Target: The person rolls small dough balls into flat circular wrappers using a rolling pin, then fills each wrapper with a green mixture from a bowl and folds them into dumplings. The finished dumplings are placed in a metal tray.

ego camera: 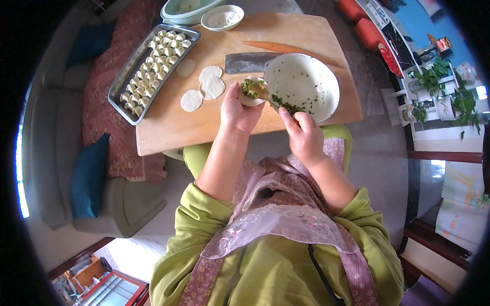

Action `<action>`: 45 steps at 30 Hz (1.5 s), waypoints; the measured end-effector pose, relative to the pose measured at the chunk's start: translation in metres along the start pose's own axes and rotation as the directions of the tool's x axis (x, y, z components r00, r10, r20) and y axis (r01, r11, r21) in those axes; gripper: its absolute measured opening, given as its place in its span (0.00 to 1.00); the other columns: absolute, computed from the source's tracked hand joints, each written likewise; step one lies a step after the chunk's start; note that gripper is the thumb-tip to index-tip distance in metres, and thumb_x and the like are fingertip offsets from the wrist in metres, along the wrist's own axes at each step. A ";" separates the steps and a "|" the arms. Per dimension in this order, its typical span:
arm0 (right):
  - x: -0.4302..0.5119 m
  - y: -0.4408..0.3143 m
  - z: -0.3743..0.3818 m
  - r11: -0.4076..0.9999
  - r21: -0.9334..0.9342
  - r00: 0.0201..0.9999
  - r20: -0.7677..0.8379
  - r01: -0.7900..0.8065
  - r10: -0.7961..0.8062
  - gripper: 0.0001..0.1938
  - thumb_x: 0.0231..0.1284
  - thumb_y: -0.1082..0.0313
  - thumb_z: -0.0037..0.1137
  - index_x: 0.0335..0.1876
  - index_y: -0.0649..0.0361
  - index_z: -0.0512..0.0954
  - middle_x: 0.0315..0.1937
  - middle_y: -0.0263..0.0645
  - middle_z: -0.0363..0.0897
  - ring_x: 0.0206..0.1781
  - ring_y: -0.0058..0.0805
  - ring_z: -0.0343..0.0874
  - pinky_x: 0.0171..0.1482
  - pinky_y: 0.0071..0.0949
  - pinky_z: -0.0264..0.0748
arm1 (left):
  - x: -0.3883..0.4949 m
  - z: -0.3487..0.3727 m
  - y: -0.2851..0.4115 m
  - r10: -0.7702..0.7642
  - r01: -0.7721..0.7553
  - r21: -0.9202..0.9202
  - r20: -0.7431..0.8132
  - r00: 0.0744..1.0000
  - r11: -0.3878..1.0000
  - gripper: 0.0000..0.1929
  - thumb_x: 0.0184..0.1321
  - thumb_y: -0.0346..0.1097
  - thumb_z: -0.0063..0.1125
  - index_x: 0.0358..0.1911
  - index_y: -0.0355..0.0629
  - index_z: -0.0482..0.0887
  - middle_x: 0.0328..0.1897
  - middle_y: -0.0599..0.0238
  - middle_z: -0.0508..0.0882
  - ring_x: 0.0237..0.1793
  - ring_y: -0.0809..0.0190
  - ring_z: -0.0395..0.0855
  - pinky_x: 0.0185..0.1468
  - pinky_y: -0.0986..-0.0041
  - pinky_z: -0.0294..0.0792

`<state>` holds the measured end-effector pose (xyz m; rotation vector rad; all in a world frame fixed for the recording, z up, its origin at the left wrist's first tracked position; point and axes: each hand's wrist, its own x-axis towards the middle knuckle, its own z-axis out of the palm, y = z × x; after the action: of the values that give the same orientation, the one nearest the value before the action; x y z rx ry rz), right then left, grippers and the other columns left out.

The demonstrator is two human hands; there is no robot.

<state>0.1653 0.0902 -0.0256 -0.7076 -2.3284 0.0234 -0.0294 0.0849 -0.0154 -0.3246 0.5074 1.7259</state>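
Note:
A round dough wrapper (250, 101) with chopped green filling (249, 87) on it rests in my left hand (240, 113). My right hand (305, 134) grips the handle of a wooden spoon (261, 92), whose bowl touches the filling. Just beyond my right hand stands a white bowl (319, 86) with chopped green filling low inside it. Several flat dough wrappers (191, 100) lie on the wooden board (168, 134) to the left of my hands. A metal tray (115, 100) holding rows of folded dumplings (146, 78) sits at the board's left edge.
Behind the white bowl lie a dark flat blade (249, 63) and a tapered wooden rolling pin (275, 47). At the far edge are a small bowl of flour (222, 18) and a pale green basin (183, 18). A grey sofa (57, 153) stands at the left.

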 end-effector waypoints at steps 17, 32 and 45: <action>0.004 0.054 -0.042 0.994 0.067 0.995 -0.046 -0.088 0.091 0.25 0.48 0.80 0.55 0.56 0.51 0.80 0.32 0.36 0.69 0.33 0.34 0.75 0.36 0.34 0.75 | 0.004 0.050 -0.047 -0.177 0.133 0.367 0.090 0.980 0.921 0.23 0.74 0.45 0.32 0.62 0.36 0.68 0.62 0.52 0.75 0.63 0.50 0.72 0.65 0.56 0.65; -0.007 0.047 -0.043 0.996 0.020 0.996 -0.030 -0.088 0.089 0.25 0.49 0.79 0.55 0.56 0.47 0.80 0.32 0.35 0.69 0.33 0.35 0.75 0.37 0.33 0.76 | 0.008 0.038 -0.046 -0.185 0.136 0.306 0.139 0.973 0.942 0.25 0.75 0.47 0.30 0.63 0.34 0.66 0.62 0.51 0.75 0.63 0.49 0.72 0.64 0.54 0.66; 0.016 0.077 -0.040 0.945 -0.265 0.895 0.346 -0.194 0.281 0.13 0.55 0.72 0.50 0.44 0.54 0.83 0.40 0.41 0.76 0.45 0.43 0.77 0.49 0.41 0.76 | -0.005 0.026 -0.031 -0.098 0.065 0.242 0.128 0.987 0.968 0.27 0.75 0.49 0.30 0.62 0.31 0.66 0.62 0.50 0.75 0.62 0.49 0.74 0.65 0.56 0.66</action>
<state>0.2176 0.1568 -0.0007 -1.1947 -2.6212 0.0092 0.0037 0.0987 0.0044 -0.0527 0.5835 1.5759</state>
